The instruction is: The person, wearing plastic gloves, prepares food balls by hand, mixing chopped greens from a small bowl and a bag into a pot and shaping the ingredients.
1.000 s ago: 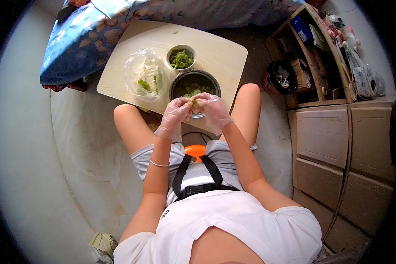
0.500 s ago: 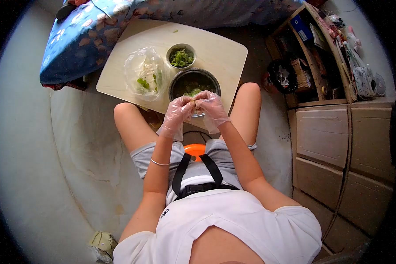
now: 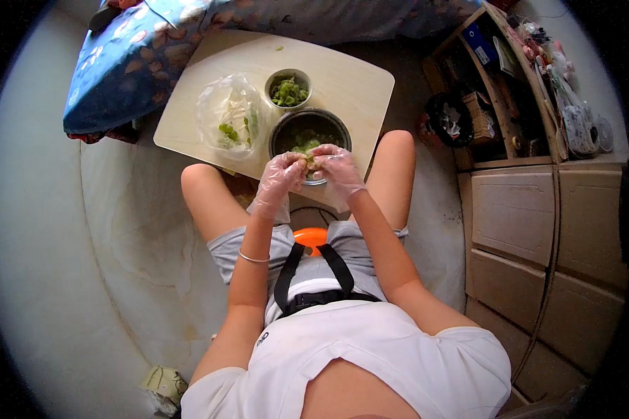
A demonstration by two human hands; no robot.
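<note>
Both my hands wear clear plastic gloves and meet over the near side of a dark round pot (image 3: pixel 284 134). My left hand (image 3: pixel 281 180) is closed, its fingertips pinching a small pale-green vegetable piece (image 3: pixel 310 159). From the other side my right hand (image 3: pixel 338 171) pinches at the same piece, fingertips nearly touching the left ones. The fingers partly cover the piece, so its exact kind is unclear. Loose greens lie inside the pot. Beyond it stands a white bowl (image 3: pixel 270 98) of green leafy pieces (image 3: pixel 288 91). Left of the pot, a clear plastic bag (image 3: pixel 211 115) holds pale and green vegetables.
The low cream table (image 3: pixel 360 87) stands before my knees, with a green scrap near its far edge. A blue flowered cloth (image 3: pixel 119 77) hangs behind it. On the right are a wooden shelf (image 3: pixel 500 91), a black-lined bin (image 3: pixel 437 112) and brown cabinets (image 3: pixel 511 216).
My two hands have drawn slightly apart at the fingertips, and more of the green piece shows between them. The pot, bowl and bag stay in place.
</note>
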